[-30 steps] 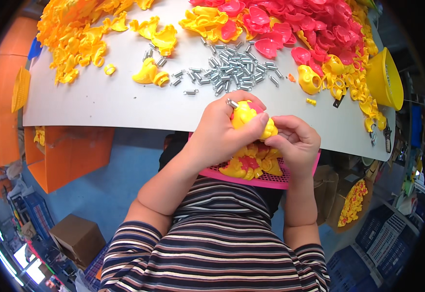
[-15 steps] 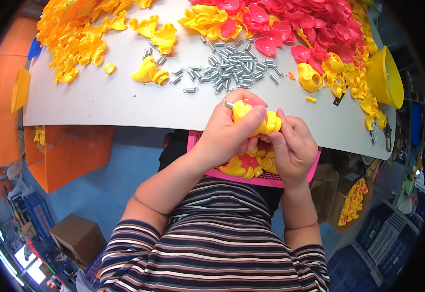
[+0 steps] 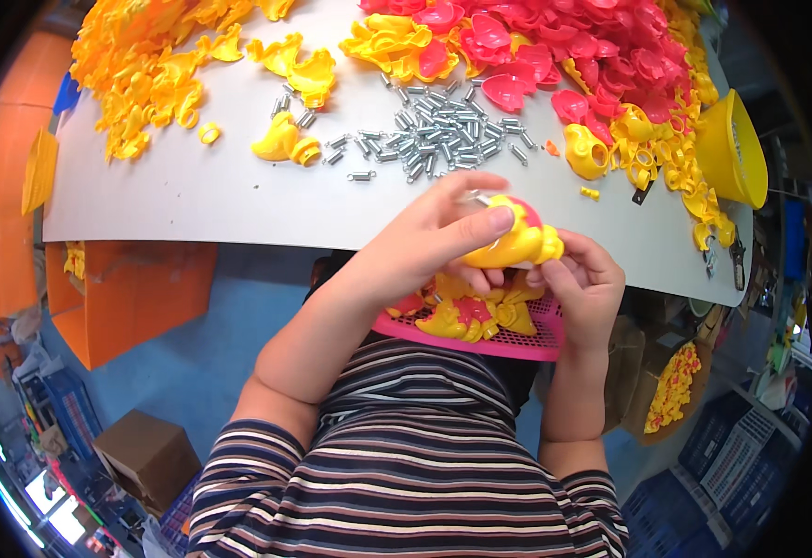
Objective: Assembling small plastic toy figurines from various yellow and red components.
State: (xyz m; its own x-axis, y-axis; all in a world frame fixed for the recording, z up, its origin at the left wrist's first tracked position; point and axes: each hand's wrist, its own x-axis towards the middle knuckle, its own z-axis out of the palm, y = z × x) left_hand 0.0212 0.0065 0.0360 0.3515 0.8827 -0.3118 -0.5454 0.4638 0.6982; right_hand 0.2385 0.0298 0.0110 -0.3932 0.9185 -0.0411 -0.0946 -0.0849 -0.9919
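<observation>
Between my two hands is a yellow plastic toy part [image 3: 513, 244] with a pink piece set into its upper side. My left hand [image 3: 434, 232] wraps round it from the left, thumb on top. A metal spring [image 3: 478, 197] sticks out at its left end, by my index finger. At the other end, my right hand [image 3: 588, 279] pinches the ringed yellow tip; its fingertips are partly hidden. Under my hands, a pink mesh basket [image 3: 541, 342] on my lap holds several yellow and pink parts [image 3: 469, 316].
The white table [image 3: 192, 200] bears a heap of metal springs [image 3: 448, 130], yellow shells [image 3: 136, 84] at left and pink shells [image 3: 601, 56] at right. A yellow bucket [image 3: 736, 149] stands tilted at the right edge. Below the table's left is an orange bin [image 3: 136, 298].
Both hands have shifted slightly right with the toy part, which has turned so more of its yellow side and pink piece show. The basket looks shifted and tilted.
</observation>
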